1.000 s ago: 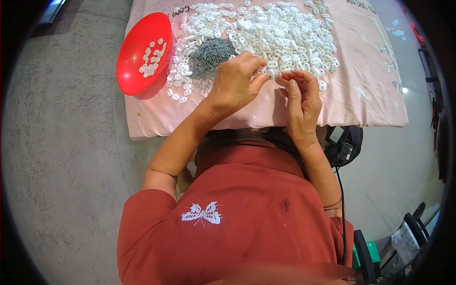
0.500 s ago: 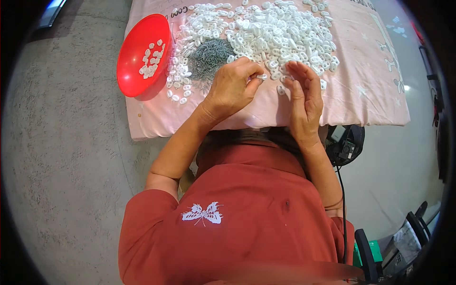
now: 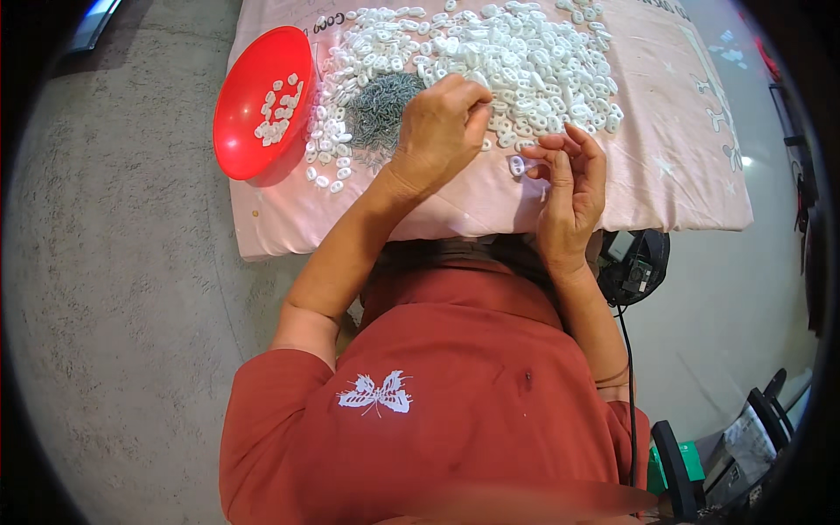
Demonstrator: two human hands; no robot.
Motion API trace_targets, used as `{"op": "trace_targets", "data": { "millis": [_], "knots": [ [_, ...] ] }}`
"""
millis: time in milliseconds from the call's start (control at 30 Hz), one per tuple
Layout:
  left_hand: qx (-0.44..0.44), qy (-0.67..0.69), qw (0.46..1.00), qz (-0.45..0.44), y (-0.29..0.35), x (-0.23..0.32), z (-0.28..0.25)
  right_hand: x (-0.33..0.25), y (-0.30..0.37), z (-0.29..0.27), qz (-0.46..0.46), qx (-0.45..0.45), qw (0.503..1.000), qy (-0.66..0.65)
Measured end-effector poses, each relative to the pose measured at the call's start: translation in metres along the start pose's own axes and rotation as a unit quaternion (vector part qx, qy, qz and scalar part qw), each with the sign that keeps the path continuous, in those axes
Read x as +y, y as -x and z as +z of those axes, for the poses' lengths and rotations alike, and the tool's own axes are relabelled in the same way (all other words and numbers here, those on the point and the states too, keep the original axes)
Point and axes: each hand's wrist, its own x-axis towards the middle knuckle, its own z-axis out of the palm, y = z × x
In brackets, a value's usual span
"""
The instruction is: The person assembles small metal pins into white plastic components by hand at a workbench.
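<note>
My left hand [image 3: 444,131] is over the near edge of the heap of white plastic pieces [image 3: 516,66], thumb and fingers pressed together. Whatever is between its fingertips is too small or hidden to make out. Lower and to the right, my right hand [image 3: 573,188] has its fingers curled in toward the thumb, and I cannot see what they hold. Beside its fingertips a single white oval piece with two holes [image 3: 517,165] lies on the cloth. A pile of small grey metal screws [image 3: 381,109] sits just left of my left hand.
A red bowl [image 3: 241,131] with several whitish pieces inside stands at the table's left edge. A pink printed cloth [image 3: 665,188] covers the table. Under its right front hangs a dark bag [image 3: 643,271] with a black cable [image 3: 626,350].
My left hand has lifted away from the right hand and moved up toward the heap; the white piece seen in its fingertips no longer shows. My right hand's fingers have curled inward.
</note>
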Motion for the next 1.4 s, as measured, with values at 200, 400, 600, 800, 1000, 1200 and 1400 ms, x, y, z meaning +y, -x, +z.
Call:
{"op": "trace_targets", "data": {
  "millis": [200, 400, 600, 800, 1000, 1200, 1400],
  "knots": [
    [-0.028, 0.027, 0.999, -0.036, 0.014, 0.007, -0.02, 0.001, -0.001, -0.003, -0.011, -0.003, 1.0, 0.007],
    [-0.043, 0.039, 0.997, -0.044, 0.016, 0.008, -0.016, -0.001, 0.0, -0.003, -0.016, -0.029, 0.999, 0.012],
    [-0.068, -0.03, 0.996, -0.05, 0.011, 0.015, -0.006, -0.002, 0.002, 0.001, 0.018, -0.021, 1.0, 0.013],
    [-0.058, -0.049, 0.997, -0.034, 0.011, 0.013, -0.006, -0.002, 0.002, 0.001, 0.011, -0.036, 0.999, 0.038],
    [-0.128, 0.283, 0.917, -0.251, 0.02, 0.02, -0.02, 0.009, 0.0, -0.002, -0.02, -0.051, 0.994, 0.092],
    [-0.155, 0.457, 0.818, -0.313, 0.03, 0.018, -0.021, 0.007, -0.003, 0.001, -0.074, -0.071, 0.983, 0.154],
    [-0.138, 0.483, 0.812, -0.297, 0.035, 0.024, -0.018, 0.008, -0.004, 0.001, -0.085, -0.076, 0.98, 0.162]
  ]
}}
